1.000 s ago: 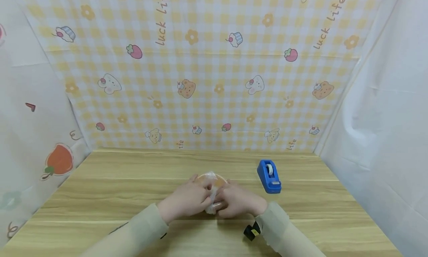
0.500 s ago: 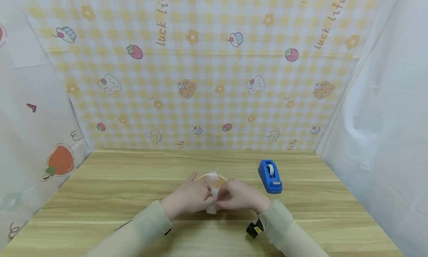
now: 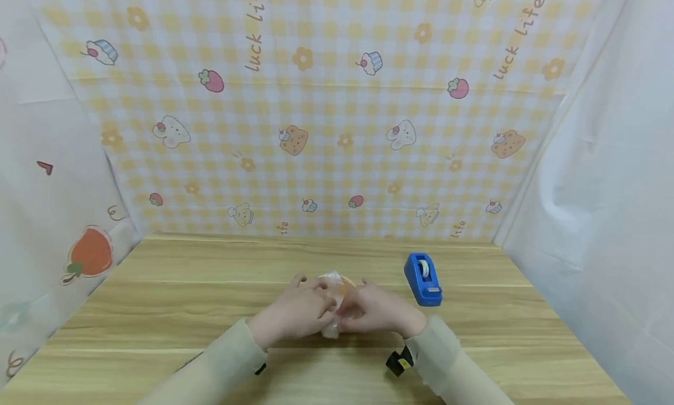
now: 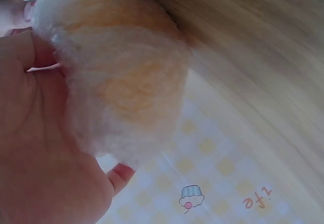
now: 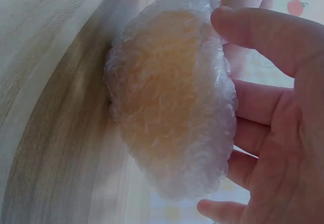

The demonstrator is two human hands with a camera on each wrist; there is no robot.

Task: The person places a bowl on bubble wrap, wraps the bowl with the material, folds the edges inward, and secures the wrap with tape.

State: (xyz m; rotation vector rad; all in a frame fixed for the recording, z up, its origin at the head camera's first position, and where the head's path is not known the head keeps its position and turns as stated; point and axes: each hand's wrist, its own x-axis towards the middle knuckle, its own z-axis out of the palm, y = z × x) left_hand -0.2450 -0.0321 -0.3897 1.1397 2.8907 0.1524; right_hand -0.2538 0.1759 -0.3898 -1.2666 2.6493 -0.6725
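Note:
A rounded orange-yellow thing wrapped in clear bubble wrap [image 3: 343, 285] sits on the wooden table between both hands; what exactly is inside cannot be told. My left hand [image 3: 296, 312] holds its left side, fingers bent over the top. From the right, my right hand [image 3: 383, 311] pinches the wrap near the middle with thumb and fingers. In the left wrist view the bubble-wrapped bundle [image 4: 134, 85] lies against the palm side of the fingers. The right wrist view shows the bundle [image 5: 162, 97] with the thumb on its upper edge and the other fingers along its side.
A blue tape dispenser [image 3: 423, 281] with a roll of clear tape stands on the table [image 3: 210, 264] to the right, beyond my right hand. A small black device [image 3: 398, 361] is at the right cuff. A yellow checked cloth [image 3: 337, 100] hangs behind the table.
Both hands stay on the bundle. My right hand's fingers have drawn into a pinch on the wrap, and my left fingers have shifted slightly over the top. The tape dispenser has not moved.

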